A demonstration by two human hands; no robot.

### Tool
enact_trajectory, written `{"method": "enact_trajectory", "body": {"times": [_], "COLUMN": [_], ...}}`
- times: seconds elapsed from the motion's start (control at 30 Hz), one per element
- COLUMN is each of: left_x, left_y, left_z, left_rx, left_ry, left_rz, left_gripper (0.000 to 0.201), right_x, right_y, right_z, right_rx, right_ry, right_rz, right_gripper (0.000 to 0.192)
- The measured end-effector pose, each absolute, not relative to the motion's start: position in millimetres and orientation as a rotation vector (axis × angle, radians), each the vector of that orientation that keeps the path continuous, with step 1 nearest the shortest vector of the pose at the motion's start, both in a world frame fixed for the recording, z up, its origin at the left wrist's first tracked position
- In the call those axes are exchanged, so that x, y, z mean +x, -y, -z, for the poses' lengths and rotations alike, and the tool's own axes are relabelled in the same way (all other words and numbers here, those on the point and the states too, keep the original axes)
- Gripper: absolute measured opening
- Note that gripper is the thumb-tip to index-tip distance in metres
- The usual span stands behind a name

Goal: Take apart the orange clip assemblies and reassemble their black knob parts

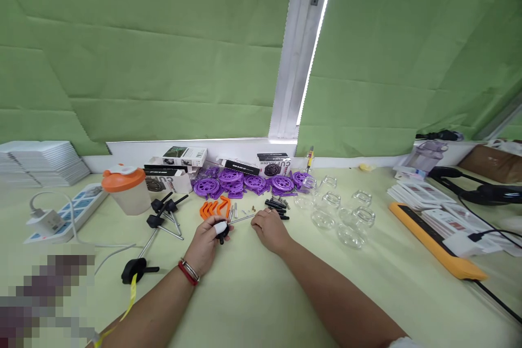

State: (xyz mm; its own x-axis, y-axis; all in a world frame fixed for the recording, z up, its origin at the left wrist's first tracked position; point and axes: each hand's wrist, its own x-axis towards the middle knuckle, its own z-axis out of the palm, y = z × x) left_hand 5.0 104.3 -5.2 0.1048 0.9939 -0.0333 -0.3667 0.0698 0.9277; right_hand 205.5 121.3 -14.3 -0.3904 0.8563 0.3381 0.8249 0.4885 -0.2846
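Head view, far left: a stack of white trays (41, 162) stands against the wall, and just in front of it a power strip (84, 204) lies with a white plug (47, 223) at its near end. Moving right, there's a cup (132, 199) with an orange lid, upright, and below it a loose black piece (132, 271) near the left forearm. More black-ended rods (155, 221) lie crossed beside the cup, boxes (173, 180) behind them. Now the left hand (207, 240), red band at the wrist, white wrap on the thumb, fingers closed around a black knob (222, 232) low over the table. Orange hooks (215, 207) sit right behind it, purple wheels (253, 183) heaped beyond. From the knob a thin metal rod (241, 219) runs right, straight to the fingertips of the right hand (271, 230); those fingers are bent together at its end, but whether they grip it, can't tell. Black pegs (276, 205) lie just behind that hand. On to the clear glasses (349, 235), clustered, then printed cards (424, 194), a yellow bar (438, 242) and a black headset (481, 187), far right.
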Motion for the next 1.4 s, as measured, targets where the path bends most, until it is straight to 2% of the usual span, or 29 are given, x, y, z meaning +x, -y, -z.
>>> {"method": "enact_trajectory", "body": {"times": [0.13,0.33,0.53,0.73,0.93,1.4], "left_x": [3.9,-2.1,-1.0,0.3,2.0,0.1], "left_y": [-102.9,-106.3,-106.1,-104.8,-103.6,-105.0], "left_z": [2.6,2.1,-0.2,-2.8,-3.3,1.5], "left_rx": [1.031,1.08,1.065,1.081,1.158,1.221], "left_ry": [-0.914,-0.907,-0.847,-0.854,-0.92,-0.923], "left_rz": [-1.197,-1.116,-1.087,-1.039,-0.982,-0.943], "left_gripper": [0.025,0.028,0.027,0.029,0.018,0.018], "right_x": [213.3,228.5,234.9,233.2,232.6,233.3], "right_y": [-114.4,-111.1,-114.8,-113.1,-111.4,-111.8], "right_z": [18.1,32.2,28.7,23.1,22.2,24.7], "right_rx": [-1.34,-1.28,-1.175,-1.176,-1.186,-1.183], "right_ry": [2.164,1.629,1.45,1.435,1.5,1.573], "right_rz": [-0.355,-0.889,-1.11,-1.139,-1.074,-1.03], "right_gripper": [0.013,0.012,0.019,0.022,0.018,0.015]}}
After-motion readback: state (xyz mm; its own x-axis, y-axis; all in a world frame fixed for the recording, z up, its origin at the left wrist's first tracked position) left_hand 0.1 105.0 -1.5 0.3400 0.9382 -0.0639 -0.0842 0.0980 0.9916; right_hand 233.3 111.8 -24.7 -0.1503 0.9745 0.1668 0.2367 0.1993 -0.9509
